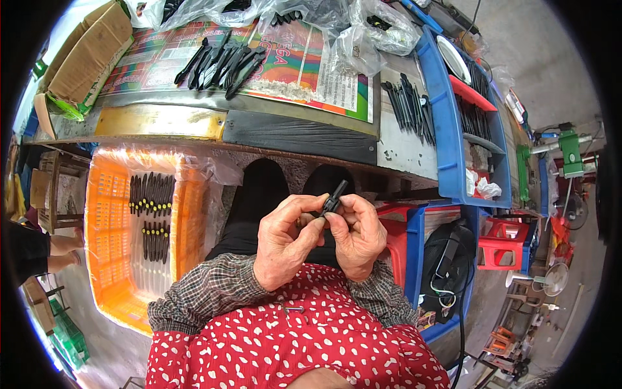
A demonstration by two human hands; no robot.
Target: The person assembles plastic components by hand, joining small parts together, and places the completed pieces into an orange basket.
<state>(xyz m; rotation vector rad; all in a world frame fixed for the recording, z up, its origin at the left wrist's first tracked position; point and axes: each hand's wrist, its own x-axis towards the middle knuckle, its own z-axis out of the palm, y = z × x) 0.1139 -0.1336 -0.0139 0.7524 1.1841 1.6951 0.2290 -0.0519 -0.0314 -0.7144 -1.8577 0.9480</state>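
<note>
Above my lap, my left hand [285, 240] and my right hand [356, 235] meet, both closed in a pinch around a small black plastic part [333, 200]. One slim end of the part points up and away from me. My fingertips hide its lower portion, so its exact kind cannot be made out. Ahead on the workbench lies a loose pile of long black pieces [223, 65]. More slender black pieces [409, 108] lie at the right of the bench, beside a blue crate.
An orange basket [99, 227] lined with clear plastic holds rows of black pieces with yellow spots. The blue crate [446, 129] sits on the bench at right. A cardboard box [84, 55] stands far left, plastic bags [382, 32] at back. Red stools and a lower blue bin [414, 259] flank me.
</note>
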